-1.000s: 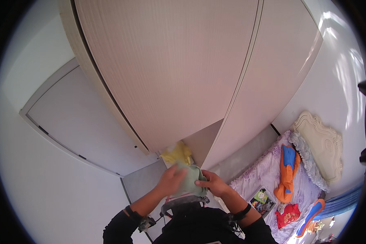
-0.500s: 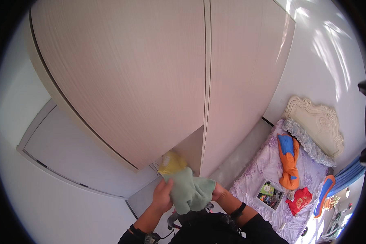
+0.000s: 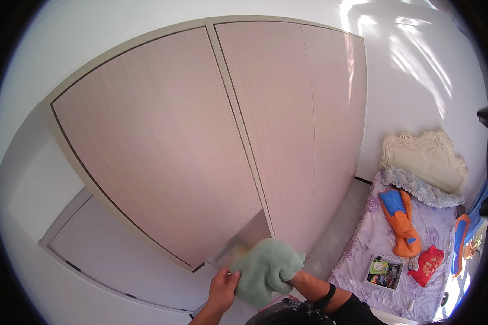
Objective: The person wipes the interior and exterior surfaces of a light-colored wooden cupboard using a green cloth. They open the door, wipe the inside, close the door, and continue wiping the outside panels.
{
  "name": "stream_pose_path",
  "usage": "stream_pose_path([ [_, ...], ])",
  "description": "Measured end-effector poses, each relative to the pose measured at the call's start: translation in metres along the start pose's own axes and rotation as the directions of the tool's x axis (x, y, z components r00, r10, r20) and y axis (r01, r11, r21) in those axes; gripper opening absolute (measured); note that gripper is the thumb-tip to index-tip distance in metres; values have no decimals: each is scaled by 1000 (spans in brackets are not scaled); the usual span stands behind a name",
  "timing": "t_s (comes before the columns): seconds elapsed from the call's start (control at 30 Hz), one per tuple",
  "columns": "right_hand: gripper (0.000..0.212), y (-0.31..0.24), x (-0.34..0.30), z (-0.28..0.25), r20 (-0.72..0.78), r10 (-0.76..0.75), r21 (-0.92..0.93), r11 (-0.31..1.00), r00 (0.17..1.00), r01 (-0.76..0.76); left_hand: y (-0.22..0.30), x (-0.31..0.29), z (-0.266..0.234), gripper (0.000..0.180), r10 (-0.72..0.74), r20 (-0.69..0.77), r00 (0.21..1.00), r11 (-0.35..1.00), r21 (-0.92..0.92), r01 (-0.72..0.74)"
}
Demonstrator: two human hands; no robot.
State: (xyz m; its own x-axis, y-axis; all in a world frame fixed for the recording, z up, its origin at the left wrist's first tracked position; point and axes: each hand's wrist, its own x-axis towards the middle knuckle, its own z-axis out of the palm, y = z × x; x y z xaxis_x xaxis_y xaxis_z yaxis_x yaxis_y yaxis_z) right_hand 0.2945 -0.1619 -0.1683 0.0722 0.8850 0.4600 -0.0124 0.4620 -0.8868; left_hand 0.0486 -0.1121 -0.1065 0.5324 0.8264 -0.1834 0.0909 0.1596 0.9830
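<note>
A soft, light green cloth [image 3: 265, 271], bunched and folded, hangs in front of me at the lower middle; its exact kind does not show. My left hand [image 3: 224, 286] is closed on its left edge, thumb uppermost. On the other side my right hand [image 3: 298, 280] goes into or behind the cloth, so its fingers are hidden. Just beyond the cloth is a low opening [image 3: 249, 232] in the wardrobe [image 3: 162, 146], with a blurred yellow thing [image 3: 237, 251] partly visible in it.
To the right stands a bed [image 3: 352, 271] with a purple floral cover. On it lie an orange and blue garment [image 3: 404, 227], a red bag-like item [image 3: 429, 265] and a box of small things [image 3: 384, 272]. A grey-white door [image 3: 114, 249] is at the left.
The green cloth has risen and moved slightly right, now bunched over my right hand. The yellow thing is now mostly hidden behind it. My view has shifted, showing the wardrobe's top edge.
</note>
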Motion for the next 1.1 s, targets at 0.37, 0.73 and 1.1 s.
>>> stream_pose_path([
  [0.37,83,-122,205,-25,-241,-723,-532,656,647,535,163,-25,-70,61,979,187,82,-166,963,-214],
  [0.73,101,-252,332,-16,199,-829,-836,135,523,531,184,43,-72,85,952,-283,-120,180,830,-528],
  [1.1,102,-298,396,-118,91,-900,-822,173,426,542,173,41,-89,99,974,-225,1,191,827,-529],
])
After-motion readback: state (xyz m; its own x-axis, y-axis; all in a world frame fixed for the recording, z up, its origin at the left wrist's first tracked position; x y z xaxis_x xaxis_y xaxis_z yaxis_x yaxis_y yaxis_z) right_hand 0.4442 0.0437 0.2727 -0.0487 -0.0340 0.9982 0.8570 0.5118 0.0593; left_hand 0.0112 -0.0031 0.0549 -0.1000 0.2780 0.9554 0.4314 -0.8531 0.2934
